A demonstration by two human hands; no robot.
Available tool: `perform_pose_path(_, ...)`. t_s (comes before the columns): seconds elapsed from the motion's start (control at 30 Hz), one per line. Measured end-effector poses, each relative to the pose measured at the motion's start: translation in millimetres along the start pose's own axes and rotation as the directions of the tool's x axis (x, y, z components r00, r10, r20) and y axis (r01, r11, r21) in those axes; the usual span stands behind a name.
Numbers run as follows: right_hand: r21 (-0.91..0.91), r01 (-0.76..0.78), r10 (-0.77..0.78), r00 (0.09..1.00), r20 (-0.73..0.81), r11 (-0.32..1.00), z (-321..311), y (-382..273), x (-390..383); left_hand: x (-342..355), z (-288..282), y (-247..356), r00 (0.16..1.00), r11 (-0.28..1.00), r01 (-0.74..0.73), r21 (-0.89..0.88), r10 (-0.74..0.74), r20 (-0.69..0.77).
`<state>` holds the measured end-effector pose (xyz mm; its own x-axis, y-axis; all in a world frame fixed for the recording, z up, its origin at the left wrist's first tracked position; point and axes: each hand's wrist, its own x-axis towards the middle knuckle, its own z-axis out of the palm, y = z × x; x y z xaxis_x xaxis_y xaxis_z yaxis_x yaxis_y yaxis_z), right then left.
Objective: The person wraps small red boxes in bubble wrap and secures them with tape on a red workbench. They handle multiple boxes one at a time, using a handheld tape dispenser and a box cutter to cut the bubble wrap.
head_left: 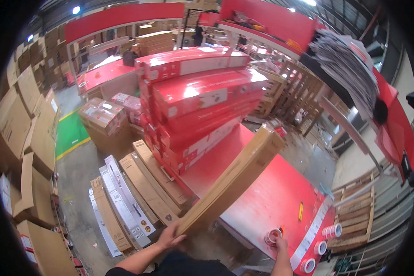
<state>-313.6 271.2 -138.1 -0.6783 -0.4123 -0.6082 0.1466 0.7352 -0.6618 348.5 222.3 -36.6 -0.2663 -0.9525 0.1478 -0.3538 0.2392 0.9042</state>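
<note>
A long, narrow brown cardboard box [232, 179] slants up and away from me across the red-topped table [280, 188]. My left hand [171, 236] grips its near lower end, fingers wrapped around the edge. At the table's near edge my right hand [281, 250] is closed on a tape dispenser [273, 235] with a roll of tape and an orange part; its fingers are partly hidden. To the right of it lies a yellow utility knife [301, 211]. Rolls of tape [320, 248] stand along the right edge beside a pale printed strip [312, 233].
Red cartons [207, 89] are stacked high at the table's far left. Several long flat boxes [124, 202] lean in a row on the floor at left. Large brown cartons [37, 124] line the far left. Wooden pallets [294, 87] stand behind, and stacked grey sheets [345, 69] hang at upper right.
</note>
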Motion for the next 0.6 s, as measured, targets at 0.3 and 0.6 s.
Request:
perform_pose_path(0.3, 0.611, 0.191, -0.218, 0.976, -0.032, 0.768, -48.3, 120.9, -148.7, 86.5, 300.7, 5.5, 0.896, 0.970, 0.238, -0.058, -0.196, 0.398)
perform_pose_path(0.6, -0.221, 0.729, -0.762, 0.616, -0.202, 0.648, -119.0, 114.3, -329.5, 23.7, 338.0, 165.5, 0.706, 0.981, 0.165, 0.104, -0.191, 0.682)
